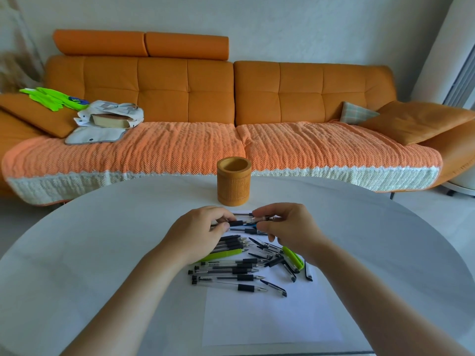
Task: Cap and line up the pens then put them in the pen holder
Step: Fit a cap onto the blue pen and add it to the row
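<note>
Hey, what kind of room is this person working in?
Probably a home living room: a long orange sofa with a throw and a cushion stands just behind the round white table.

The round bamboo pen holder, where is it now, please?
Head view, centre: the pen holder stands upright on the white table, just beyond the left hand and right hand.

1. One wide-angle view, worn on the person's head, faces forward and down across the tabletop (108,227).
2. It is near: the left hand (203,233) and right hand (289,227) sit at centre frame, reaching in from the bottom corners.
3. The upper half reaches the sofa (303,98) and the wall (282,27) beyond.
</note>
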